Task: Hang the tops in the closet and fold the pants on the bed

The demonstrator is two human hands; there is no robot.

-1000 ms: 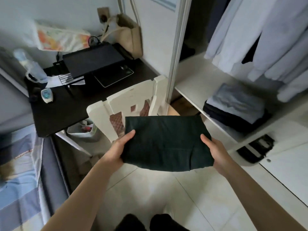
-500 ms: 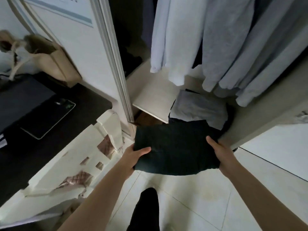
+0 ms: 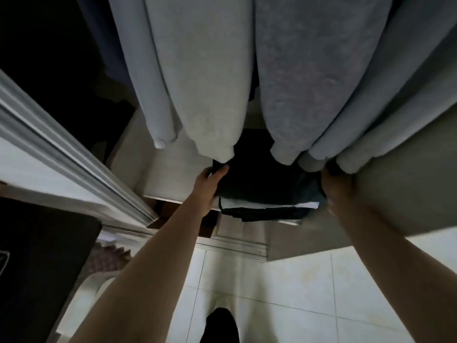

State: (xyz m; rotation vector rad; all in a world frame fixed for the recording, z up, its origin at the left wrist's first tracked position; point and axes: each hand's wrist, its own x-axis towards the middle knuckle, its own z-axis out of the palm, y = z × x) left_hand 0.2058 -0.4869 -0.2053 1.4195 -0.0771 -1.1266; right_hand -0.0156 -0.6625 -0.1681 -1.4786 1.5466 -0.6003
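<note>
Head view: the folded dark pants (image 3: 262,179) have gone from mid-air beside the chair onto the stack on the closet shelf (image 3: 170,179), under the hanging tops (image 3: 197,78). The left hand (image 3: 210,181) and right hand (image 3: 333,184) grip both edges. Stowing looks nearly done.

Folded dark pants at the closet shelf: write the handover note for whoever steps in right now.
Left hand: grips the left edge of the folded dark pants, thumb on top.
Right hand: holds the right edge; its fingers are hidden under the hanging tops.
Pants: folded, sitting on the stack of folded clothes on the closet shelf, below the tops.
Done: this pair is folded and at the stack.
Left: let go and withdraw both hands. Other garments, if any, are out of view.
</note>
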